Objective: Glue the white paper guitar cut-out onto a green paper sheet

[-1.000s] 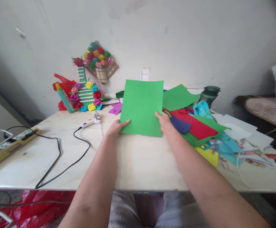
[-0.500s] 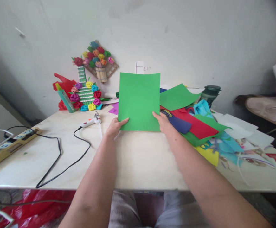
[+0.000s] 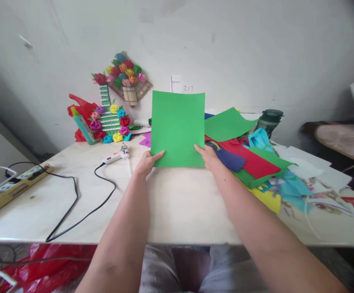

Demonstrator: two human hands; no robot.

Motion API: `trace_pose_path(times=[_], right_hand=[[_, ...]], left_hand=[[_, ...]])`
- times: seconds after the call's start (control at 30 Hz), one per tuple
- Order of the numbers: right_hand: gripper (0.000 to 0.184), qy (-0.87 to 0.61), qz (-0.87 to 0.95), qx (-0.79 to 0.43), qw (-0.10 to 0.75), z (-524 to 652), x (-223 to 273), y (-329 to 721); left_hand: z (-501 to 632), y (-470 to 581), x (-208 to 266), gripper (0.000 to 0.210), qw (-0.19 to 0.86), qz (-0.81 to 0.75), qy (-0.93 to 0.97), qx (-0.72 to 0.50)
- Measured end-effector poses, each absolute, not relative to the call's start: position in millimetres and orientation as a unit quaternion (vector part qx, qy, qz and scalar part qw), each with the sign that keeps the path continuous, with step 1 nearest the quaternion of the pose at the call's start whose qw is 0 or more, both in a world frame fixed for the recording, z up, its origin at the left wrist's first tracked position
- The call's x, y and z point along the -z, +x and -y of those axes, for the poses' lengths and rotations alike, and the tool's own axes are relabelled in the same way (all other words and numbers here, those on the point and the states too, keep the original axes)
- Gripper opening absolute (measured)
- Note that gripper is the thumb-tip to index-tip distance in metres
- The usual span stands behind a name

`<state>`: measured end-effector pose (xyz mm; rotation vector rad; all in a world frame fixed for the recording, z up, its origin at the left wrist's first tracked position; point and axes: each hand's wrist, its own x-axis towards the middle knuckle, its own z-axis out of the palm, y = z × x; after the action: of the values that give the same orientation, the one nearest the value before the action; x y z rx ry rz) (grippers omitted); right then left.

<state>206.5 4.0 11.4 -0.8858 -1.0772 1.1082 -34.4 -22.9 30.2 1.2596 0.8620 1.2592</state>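
Observation:
A plain green sheet of paper [image 3: 178, 126] is held upright in front of me, over the table. My left hand [image 3: 148, 160] grips its lower left edge, thumb on the near face and fingers hidden behind. At the lower right edge my right hand [image 3: 207, 155] pinches it the same way. Left of the left hand lies a white glue gun [image 3: 116, 156] with a black cord. Close by the right hand, a dark blue sheet [image 3: 231, 159] rests on a pile of coloured paper.
Paper-flower crafts [image 3: 111, 118] stand at the back left beside a teal glue bottle [image 3: 84, 128] and a red plastic bag [image 3: 83, 106]. A power strip [image 3: 18, 187] lies on the left. Right, a dark green bottle [image 3: 270, 121] rises behind red paper [image 3: 253, 160] and other scraps.
The green sheet has shifted very slightly up and to the left, with both hands still holding it. Everything else on the table is as before.

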Motion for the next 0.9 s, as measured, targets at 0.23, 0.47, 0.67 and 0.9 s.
trace_pose_path(times=[0.23, 0.47, 0.67, 0.9], right_hand=[[0.033, -0.383, 0.468, -0.48, 0.636, -2, -17, 206], [0.032, -0.383, 0.46, -0.478, 0.642, 1, -22, 206], [0.033, -0.383, 0.458, -0.484, 0.64, 0, -18, 205], [0.043, -0.404, 0.522, -0.476, 0.581, 3, -20, 208]], left_hand=[[24, -35, -34, 0.045, 0.535, -0.354, 0.552, -0.533], [26, -34, -38, 0.044, 0.52, -0.348, 0.569, -0.533], [25, -32, -39, 0.047, 0.484, -0.373, 0.558, -0.561], [22, -34, -35, 0.047, 0.534, -0.359, 0.513, -0.568]])
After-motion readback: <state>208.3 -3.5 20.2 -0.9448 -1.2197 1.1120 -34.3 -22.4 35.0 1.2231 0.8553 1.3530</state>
